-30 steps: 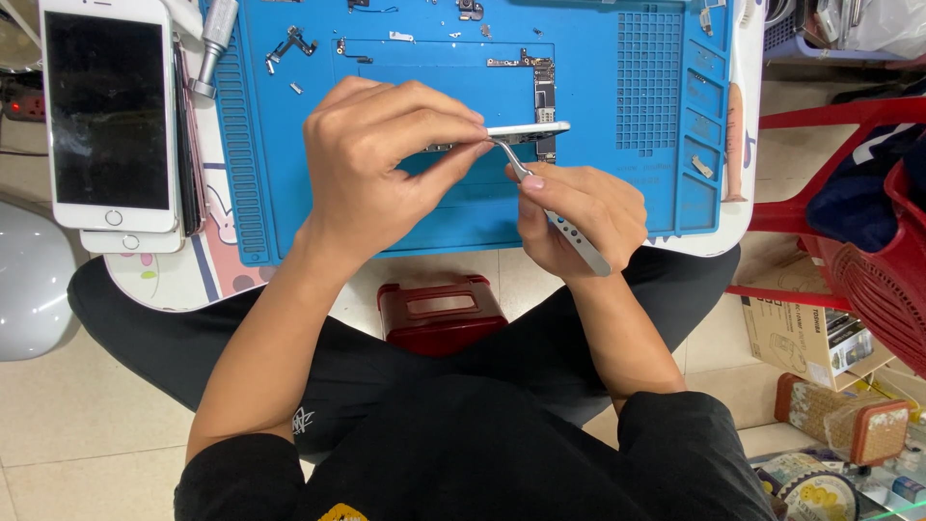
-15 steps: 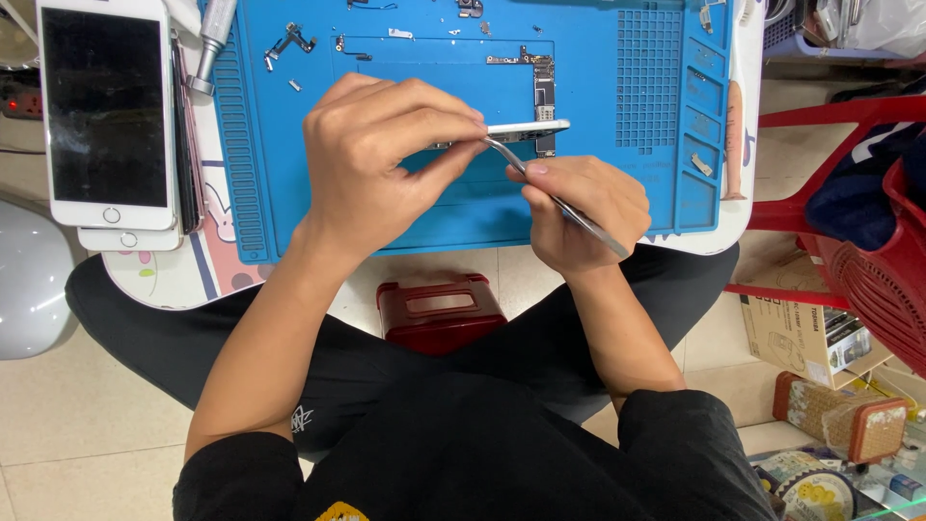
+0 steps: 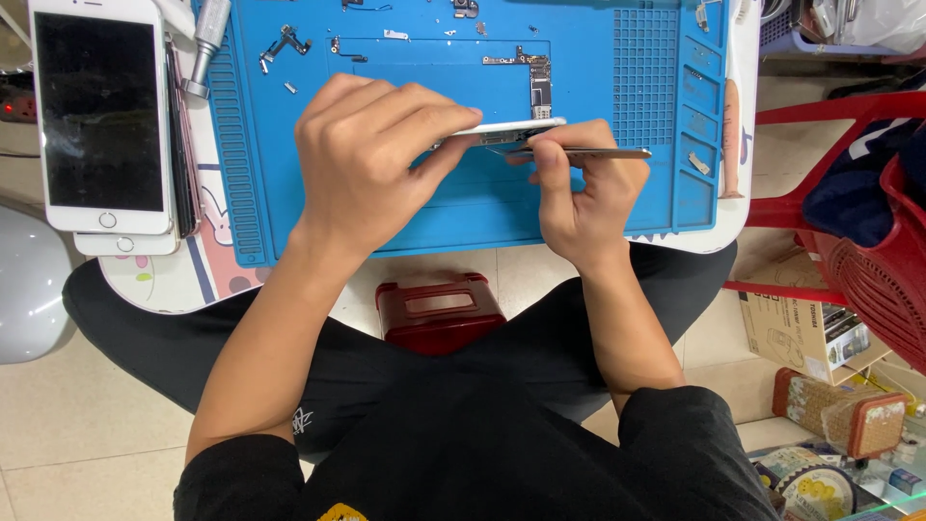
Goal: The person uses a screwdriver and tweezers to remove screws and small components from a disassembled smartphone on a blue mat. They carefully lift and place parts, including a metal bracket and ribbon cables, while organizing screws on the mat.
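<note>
Phone frame (image 3: 506,128) is held edge-up in left hand (image 3: 371,154), fingers closed round it, above blue mat (image 3: 434,207). Metal tweezers (image 3: 588,152) are pinched shut-fisted in right hand (image 3: 584,188), tip touching frame just right of left-hand grip. White phone (image 3: 96,116) lies well left.

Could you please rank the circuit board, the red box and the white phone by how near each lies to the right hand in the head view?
From the right hand:
1. Circuit board, on the blue mat just above the fingers.
2. Red box, below the table, to the lower left.
3. White phone, far left on the table.
</note>
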